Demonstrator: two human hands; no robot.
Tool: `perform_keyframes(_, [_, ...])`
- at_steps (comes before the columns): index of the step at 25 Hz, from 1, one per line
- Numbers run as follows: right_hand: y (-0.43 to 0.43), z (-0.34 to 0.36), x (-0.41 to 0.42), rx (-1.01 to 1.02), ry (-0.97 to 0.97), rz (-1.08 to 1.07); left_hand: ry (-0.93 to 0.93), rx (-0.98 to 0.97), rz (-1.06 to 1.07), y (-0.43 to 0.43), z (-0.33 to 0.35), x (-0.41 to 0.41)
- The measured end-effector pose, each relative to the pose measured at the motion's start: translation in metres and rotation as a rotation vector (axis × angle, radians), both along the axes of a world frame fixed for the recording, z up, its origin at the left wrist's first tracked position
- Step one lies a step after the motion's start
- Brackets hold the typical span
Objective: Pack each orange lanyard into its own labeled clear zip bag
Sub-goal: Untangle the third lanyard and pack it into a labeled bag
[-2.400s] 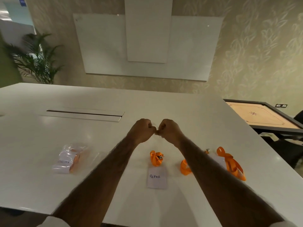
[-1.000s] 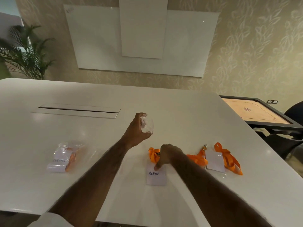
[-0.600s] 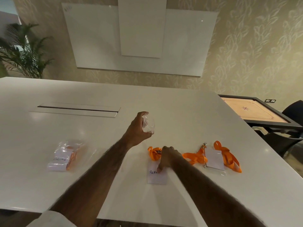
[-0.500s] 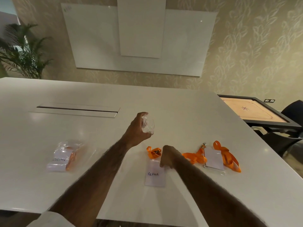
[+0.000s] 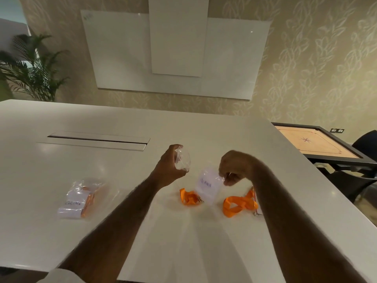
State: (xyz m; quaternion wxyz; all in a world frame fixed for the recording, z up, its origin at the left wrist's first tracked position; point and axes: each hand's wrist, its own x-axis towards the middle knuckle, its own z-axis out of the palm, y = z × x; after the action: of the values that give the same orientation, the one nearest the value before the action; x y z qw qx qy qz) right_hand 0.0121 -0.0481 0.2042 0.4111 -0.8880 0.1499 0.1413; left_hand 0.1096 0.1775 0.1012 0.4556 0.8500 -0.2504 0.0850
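- Wide tabletop point(image 5: 142, 123) runs on beyond the coiled orange lanyard point(image 5: 189, 199).
- The left hand point(image 5: 168, 169), fingers curled, holds a crumpled clear zip bag point(image 5: 182, 160) above that lanyard.
- The right hand point(image 5: 234, 167) pinches the white label point(image 5: 208, 187) just above it.

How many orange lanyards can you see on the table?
3: a packed lanyard in the bag at left; a folded lanyard mid-table; a loose lanyard beside the right forearm, which may hide more.
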Motion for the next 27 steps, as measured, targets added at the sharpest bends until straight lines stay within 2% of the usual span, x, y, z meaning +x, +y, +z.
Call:
perform_keyframes(4, [-0.006, 0.032, 0.0, 0.213, -0.395, -0.181, -0.021, 0.044, 0.03, -0.002, 0.001, 0.0])
perform_keyframes(7, [0.005, 0.035, 0.002, 0.344, -0.539, -0.206, -0.053, 0.065, 0.033, -0.008, 0.004, -0.001])
perform_keyframes(10, [0.016, 0.03, 0.006, 0.347, -0.55, -0.207, -0.065, 0.071, 0.042, -0.012, 0.009, -0.002])
perform_keyframes(22, [0.027, 0.025, 0.014, 0.125, -0.484, -0.142, -0.075, 0.074, 0.075, -0.013, 0.018, -0.002])
perform_keyframes(27, [0.028, 0.028, 0.02, 0.038, -0.446, -0.103, -0.083, 0.109, 0.022, -0.012, 0.019, 0.001])
